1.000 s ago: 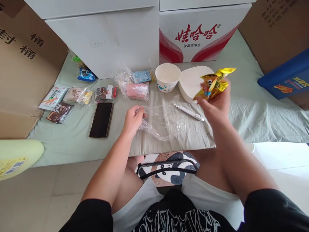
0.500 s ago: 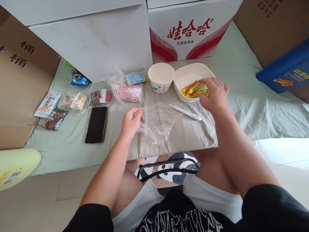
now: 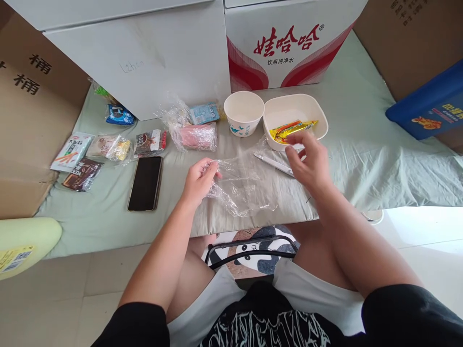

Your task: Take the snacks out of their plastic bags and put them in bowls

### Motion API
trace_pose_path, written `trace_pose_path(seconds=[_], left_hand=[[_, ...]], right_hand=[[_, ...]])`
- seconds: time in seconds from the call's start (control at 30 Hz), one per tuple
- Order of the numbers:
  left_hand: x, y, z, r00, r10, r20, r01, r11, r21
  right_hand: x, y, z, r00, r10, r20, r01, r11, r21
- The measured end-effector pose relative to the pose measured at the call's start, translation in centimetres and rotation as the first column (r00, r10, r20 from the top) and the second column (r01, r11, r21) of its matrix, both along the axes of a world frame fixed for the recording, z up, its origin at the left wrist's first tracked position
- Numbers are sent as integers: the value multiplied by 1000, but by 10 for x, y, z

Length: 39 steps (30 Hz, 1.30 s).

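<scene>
A crumpled sheet of clear plastic wrap [image 3: 246, 188] is pinched in my left hand [image 3: 200, 178], its loose part spread to the right over the cloth. My right hand [image 3: 310, 159] holds nothing; its fingers are apart, just in front of the white bowl [image 3: 321, 130]. Inside that bowl lie several yellow snack packets [image 3: 294, 129]. A white utility knife [image 3: 273, 163] rests on the cloth, its right end hidden by my right hand. Left of the bowl stands a white paper cup [image 3: 244, 113], open side up.
Farther left are a pink wrapped pack [image 3: 198, 137], a blue packet [image 3: 204, 113], a dark snack pack [image 3: 150, 141] and a black phone [image 3: 145, 184]. White cartons [image 3: 181, 58] stand behind. A blue container [image 3: 430, 106] is at the right, a pale green bottle [image 3: 32, 236] at the left.
My right hand has drawn back from the packets in the bowl, moving toward me and a little left. My left hand still grips the wrap, which spreads slightly farther right.
</scene>
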State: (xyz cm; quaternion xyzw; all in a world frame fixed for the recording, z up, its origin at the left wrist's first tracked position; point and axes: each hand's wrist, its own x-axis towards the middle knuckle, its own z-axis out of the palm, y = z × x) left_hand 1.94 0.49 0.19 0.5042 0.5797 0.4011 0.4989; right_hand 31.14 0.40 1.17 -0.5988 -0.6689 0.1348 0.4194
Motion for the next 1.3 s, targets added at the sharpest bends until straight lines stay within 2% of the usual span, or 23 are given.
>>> trace_pose_path(seconds=[0.1, 0.23, 0.3, 0.4, 0.5, 0.57, 0.63, 0.73, 0.8, 0.83, 0.9, 0.97, 1.0, 1.13, 1.23, 1.3], left_hand=[[1, -2, 4, 994, -53, 96, 50, 998, 29], [3, -4, 12, 952, -77, 295, 50, 994, 98], [3, -4, 17, 927, -87, 365, 52, 993, 105], [3, -4, 21, 890, -115, 442, 82, 992, 92], [0, -3, 22, 849, -145, 508, 125, 989, 73], [-3, -3, 22, 831, -155, 534, 143, 988, 64], [-8, -2, 22, 828, -153, 539, 139, 988, 67], [-14, -2, 21, 866, -155, 476, 147, 988, 55], [-15, -1, 19, 918, -147, 369, 151, 988, 17], [-15, -1, 18, 943, -130, 307, 137, 991, -3], [-14, 1, 15, 976, -73, 207, 80, 997, -24], [-13, 2, 13, 982, -23, 185, 25, 1000, -8], [-13, 3, 12, 979, -10, 206, 8, 1000, 12], [-15, 3, 13, 956, -29, 291, 17, 999, 44], [-16, 2, 14, 977, -10, 212, 11, 1000, -3], [-16, 1, 13, 976, 6, 215, -6, 1000, -4]], right_hand=[[-16, -17, 0, 994, 52, -93, -68, 982, -174], [-23, -25, -4, 981, 69, -182, -139, 903, -407], [-24, -24, -2, 969, 31, -243, -143, 877, -459], [-27, -21, 3, 955, -51, -291, -102, 867, -488], [-31, -22, 6, 920, -41, -390, -194, 816, -544], [-33, -23, 6, 879, -2, -477, -286, 798, -530], [-33, -22, 6, 834, 27, -552, -318, 841, -439], [-25, -20, 7, 761, 29, -648, -202, 960, -195], [-17, -18, 7, 728, 34, -685, -118, 990, -76], [-14, -16, 7, 731, 37, -682, -112, 991, -67], [-10, -14, 7, 791, 36, -611, -185, 966, -181], [-9, -13, 5, 852, 45, -522, -246, 914, -323], [-10, -13, 5, 859, 46, -510, -250, 907, -339], [-14, -15, 4, 788, 12, -616, -154, 972, -177], [-13, -16, 4, 821, -2, -570, -125, 975, -183], [-12, -16, 5, 840, 12, -542, -114, 981, -154]])
